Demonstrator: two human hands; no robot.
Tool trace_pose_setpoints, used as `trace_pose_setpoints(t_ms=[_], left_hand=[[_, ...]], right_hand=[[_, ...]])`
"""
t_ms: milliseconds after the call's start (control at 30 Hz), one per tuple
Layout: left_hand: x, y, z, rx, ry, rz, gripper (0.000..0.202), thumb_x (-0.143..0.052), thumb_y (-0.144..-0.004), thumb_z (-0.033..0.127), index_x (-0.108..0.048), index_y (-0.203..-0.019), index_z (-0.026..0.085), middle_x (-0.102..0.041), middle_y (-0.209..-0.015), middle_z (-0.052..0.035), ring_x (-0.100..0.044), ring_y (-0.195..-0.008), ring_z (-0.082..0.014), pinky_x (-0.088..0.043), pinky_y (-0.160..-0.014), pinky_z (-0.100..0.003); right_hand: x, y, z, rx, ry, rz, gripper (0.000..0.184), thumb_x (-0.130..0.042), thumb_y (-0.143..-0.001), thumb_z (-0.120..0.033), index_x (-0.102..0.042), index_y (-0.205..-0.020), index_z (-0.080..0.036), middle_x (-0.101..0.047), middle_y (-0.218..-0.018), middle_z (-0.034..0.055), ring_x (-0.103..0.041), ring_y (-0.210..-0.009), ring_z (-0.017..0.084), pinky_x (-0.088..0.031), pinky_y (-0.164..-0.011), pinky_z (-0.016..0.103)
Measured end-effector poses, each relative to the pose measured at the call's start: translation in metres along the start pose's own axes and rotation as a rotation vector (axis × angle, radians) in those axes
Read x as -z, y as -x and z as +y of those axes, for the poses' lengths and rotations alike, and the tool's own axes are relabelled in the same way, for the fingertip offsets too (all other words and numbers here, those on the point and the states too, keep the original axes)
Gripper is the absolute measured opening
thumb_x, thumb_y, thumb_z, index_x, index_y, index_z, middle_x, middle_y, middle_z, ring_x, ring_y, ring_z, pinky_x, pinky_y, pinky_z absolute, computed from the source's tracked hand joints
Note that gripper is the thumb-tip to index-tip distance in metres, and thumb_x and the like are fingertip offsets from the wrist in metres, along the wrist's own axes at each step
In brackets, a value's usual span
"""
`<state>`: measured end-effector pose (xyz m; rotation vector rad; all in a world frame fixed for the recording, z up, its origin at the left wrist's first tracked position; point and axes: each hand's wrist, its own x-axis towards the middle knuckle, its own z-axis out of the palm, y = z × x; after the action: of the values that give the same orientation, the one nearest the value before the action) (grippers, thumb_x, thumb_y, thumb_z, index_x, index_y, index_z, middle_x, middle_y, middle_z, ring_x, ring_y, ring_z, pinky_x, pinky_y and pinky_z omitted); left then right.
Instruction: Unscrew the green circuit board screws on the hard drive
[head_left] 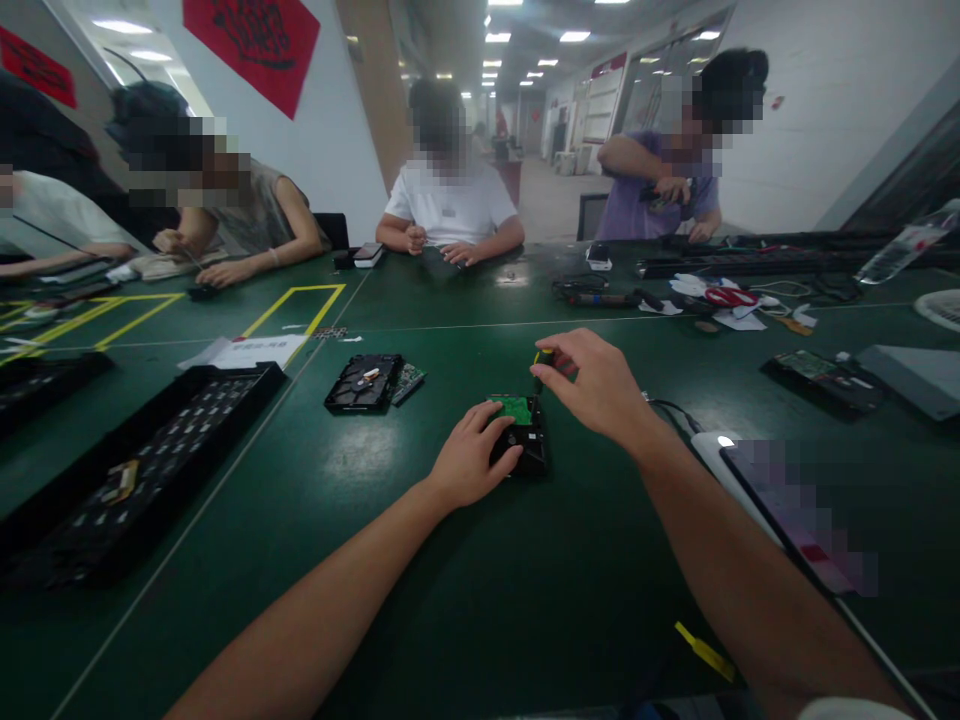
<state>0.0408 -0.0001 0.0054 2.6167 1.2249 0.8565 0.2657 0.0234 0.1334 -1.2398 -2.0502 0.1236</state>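
A black hard drive [531, 452] with a green circuit board [517, 409] lies flat on the green table in front of me. My left hand [474, 450] grips it from the left, thumb and fingers pressed over its top and partly hiding it. Pinched upright in my right hand [589, 375] is a small screwdriver [541, 360] with a black and yellow handle. Its lower end points down at the far right corner of the board; whether the tip touches a screw is too small to tell.
Another opened drive [365, 382] and a loose circuit board [407, 383] lie to the left, near a long black tray [150, 470]. On the right are a phone [787, 515], a drive [821, 380] and a grey box [915, 380]. Several people work across the table.
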Motion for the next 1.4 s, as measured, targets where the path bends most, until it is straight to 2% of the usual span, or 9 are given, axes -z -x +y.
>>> trace_pose_setpoints(t_ms=[100,167,467,633,900,1033,1167,1333,1400], left_hand=[[-0.0006,0.0006,0.0002,0.001,-0.004,0.001,0.048,-0.057,-0.1,0.046,-0.058,-0.139,0.018,-0.053,-0.148,-0.0164,-0.046,-0.143,-0.0332,-0.042,-0.12,-0.055],[-0.0005,0.0008,0.0005,0.001,-0.001,0.002,0.048,-0.058,-0.099,0.046,-0.058,-0.139,0.018,-0.053,-0.148,-0.0164,-0.046,-0.143,-0.0331,-0.043,-0.12,-0.054],[-0.0004,-0.0003,-0.0001,0.01,-0.001,-0.003,0.049,-0.057,-0.1,0.048,-0.058,-0.14,0.019,-0.053,-0.148,-0.0158,-0.045,-0.144,-0.0333,-0.042,-0.12,-0.055],[-0.0001,-0.0001,0.0003,0.008,0.001,-0.005,0.048,-0.057,-0.1,0.047,-0.058,-0.139,0.02,-0.053,-0.149,-0.0154,-0.046,-0.143,-0.0328,-0.042,-0.12,-0.055],[0.0011,0.0,0.0011,0.01,0.019,0.002,0.047,-0.058,-0.099,0.046,-0.057,-0.139,0.022,-0.052,-0.15,-0.0144,-0.045,-0.144,-0.0337,-0.043,-0.119,-0.059],[0.0007,-0.0003,0.0013,0.017,0.014,-0.005,0.047,-0.058,-0.099,0.046,-0.058,-0.139,0.021,-0.053,-0.15,-0.0145,-0.045,-0.144,-0.0334,-0.042,-0.12,-0.057],[0.0001,-0.0001,0.001,0.008,0.02,0.002,0.047,-0.058,-0.099,0.047,-0.058,-0.139,0.022,-0.052,-0.15,-0.0147,-0.046,-0.144,-0.0333,-0.043,-0.12,-0.057],[-0.0001,0.0001,0.0001,0.007,0.012,0.002,0.048,-0.057,-0.1,0.047,-0.058,-0.14,0.02,-0.053,-0.149,-0.0154,-0.045,-0.144,-0.0331,-0.042,-0.12,-0.057],[-0.0003,0.0002,-0.0003,0.008,0.014,0.002,0.048,-0.057,-0.1,0.048,-0.058,-0.14,0.021,-0.053,-0.149,-0.0153,-0.045,-0.144,-0.0334,-0.042,-0.12,-0.057]], right_hand=[[-0.0024,0.001,0.0006,0.041,-0.008,-0.013,0.032,-0.061,-0.094,-0.018,-0.068,-0.126,-0.02,-0.07,-0.125,0.012,-0.068,-0.108,0.027,-0.055,-0.096,0.045],[-0.0044,0.0013,0.0006,0.043,0.0,-0.006,0.033,-0.058,-0.094,-0.014,-0.066,-0.126,-0.019,-0.071,-0.126,0.0119,-0.069,-0.108,0.027,-0.055,-0.096,0.045],[-0.0041,0.0003,0.0005,0.002,0.032,0.006,0.016,-0.063,-0.095,-0.023,-0.062,-0.111,-0.021,-0.071,-0.107,0.0099,-0.068,-0.093,0.025,-0.056,-0.086,0.04],[-0.003,0.0003,0.0004,0.017,-0.029,-0.008,0.017,-0.062,-0.095,-0.02,-0.061,-0.112,-0.021,-0.072,-0.111,0.0092,-0.069,-0.096,0.024,-0.055,-0.087,0.038],[-0.0034,0.0012,0.002,-0.053,0.053,0.05,0.015,-0.069,-0.092,-0.03,-0.058,-0.099,-0.022,-0.068,-0.097,0.0074,-0.064,-0.083,0.023,-0.05,-0.074,0.037],[-0.0034,0.0015,0.003,-0.023,-0.006,0.002,0.015,-0.065,-0.093,-0.023,-0.059,-0.106,-0.023,-0.067,-0.105,0.0085,-0.065,-0.09,0.024,-0.053,-0.079,0.038],[-0.0033,0.0019,0.0016,0.003,-0.083,-0.049,0.025,-0.058,-0.093,-0.016,-0.06,-0.117,-0.023,-0.066,-0.117,0.0098,-0.067,-0.099,0.024,-0.055,-0.085,0.04],[-0.0017,0.002,0.0007,-0.028,-0.046,-0.011,0.018,-0.067,-0.093,-0.029,-0.063,-0.11,-0.023,-0.065,-0.11,0.009,-0.066,-0.094,0.024,-0.055,-0.083,0.04],[-0.0016,0.0015,0.0012,-0.02,-0.038,-0.002,0.015,-0.068,-0.093,-0.028,-0.064,-0.107,-0.024,-0.066,-0.107,0.0083,-0.066,-0.093,0.024,-0.055,-0.083,0.04]])
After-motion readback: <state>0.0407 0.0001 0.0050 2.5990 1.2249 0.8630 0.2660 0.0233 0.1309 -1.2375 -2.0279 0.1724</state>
